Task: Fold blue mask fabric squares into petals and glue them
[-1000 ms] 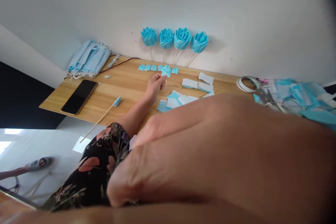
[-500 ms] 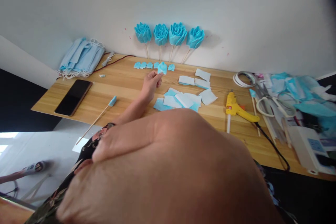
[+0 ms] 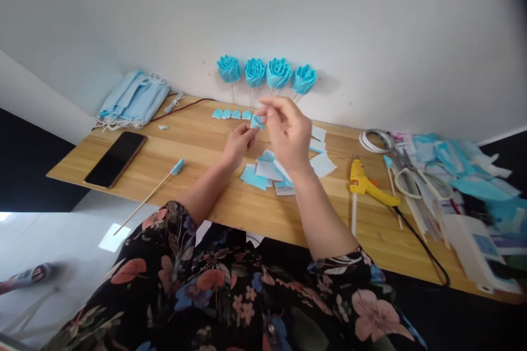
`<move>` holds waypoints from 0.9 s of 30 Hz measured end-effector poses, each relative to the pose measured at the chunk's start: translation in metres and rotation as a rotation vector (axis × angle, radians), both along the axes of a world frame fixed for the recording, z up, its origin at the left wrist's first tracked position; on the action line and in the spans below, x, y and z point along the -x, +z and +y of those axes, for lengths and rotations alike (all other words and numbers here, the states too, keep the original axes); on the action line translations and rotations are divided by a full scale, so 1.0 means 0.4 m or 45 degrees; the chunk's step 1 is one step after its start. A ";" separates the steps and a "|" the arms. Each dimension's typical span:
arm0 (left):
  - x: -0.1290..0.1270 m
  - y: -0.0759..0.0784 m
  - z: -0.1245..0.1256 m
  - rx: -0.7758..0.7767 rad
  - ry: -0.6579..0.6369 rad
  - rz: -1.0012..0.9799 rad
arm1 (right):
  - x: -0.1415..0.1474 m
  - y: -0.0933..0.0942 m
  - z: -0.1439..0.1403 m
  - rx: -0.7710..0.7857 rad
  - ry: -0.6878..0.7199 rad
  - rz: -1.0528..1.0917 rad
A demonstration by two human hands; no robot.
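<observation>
My left hand [image 3: 239, 143] pinches a small folded blue mask-fabric petal [image 3: 257, 122] by its lower edge, above the table. Beside the petal's upper right corner is my right hand [image 3: 288, 129], fingers bent and apart; whether a fingertip touches the fabric cannot be made out. A row of small folded blue petals [image 3: 236, 115] lies just behind the left hand. Cut blue-and-white fabric pieces [image 3: 254, 176] are spread under and beside the right wrist, which partly hides them. Several blue fabric roses [image 3: 254, 72] on sticks lean against the wall behind.
Left lie a stack of face masks [image 3: 134, 97], a phone [image 3: 116, 159] and a blue-tipped stick [image 3: 148, 197] overhanging the front edge. Right are a yellow glue gun [image 3: 366, 184] with a cord, a tape roll [image 3: 375, 141], scissors [image 3: 411, 175], fabric scraps [image 3: 473, 167] and a white box [image 3: 473, 244].
My right hand and arm, which filled the lower view close to the camera, have moved forward to the petal. The left hand keeps its pinch on the petal. The view has shifted slightly.
</observation>
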State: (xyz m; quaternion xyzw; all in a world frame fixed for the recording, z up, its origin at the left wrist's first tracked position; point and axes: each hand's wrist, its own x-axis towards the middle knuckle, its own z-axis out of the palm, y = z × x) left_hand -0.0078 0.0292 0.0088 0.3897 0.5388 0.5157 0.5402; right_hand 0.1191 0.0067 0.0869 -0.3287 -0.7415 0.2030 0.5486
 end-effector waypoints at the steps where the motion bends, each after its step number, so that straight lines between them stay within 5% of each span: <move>1: -0.006 -0.003 -0.002 -0.102 0.016 -0.026 | -0.018 -0.029 0.031 0.052 -0.112 0.089; 5: -0.021 -0.019 -0.004 -0.292 -0.087 -0.105 | -0.078 -0.150 0.098 0.239 -0.288 0.252; 9: -0.020 -0.024 -0.002 -0.288 -0.139 -0.128 | -0.093 -0.208 0.107 0.382 -0.292 0.287; 18: -0.016 -0.016 -0.003 -0.288 -0.143 -0.160 | -0.075 -0.197 0.077 0.402 -0.291 0.232; 27: -0.016 -0.022 -0.005 -0.338 -0.304 -0.152 | -0.066 -0.211 0.084 0.482 -0.056 0.317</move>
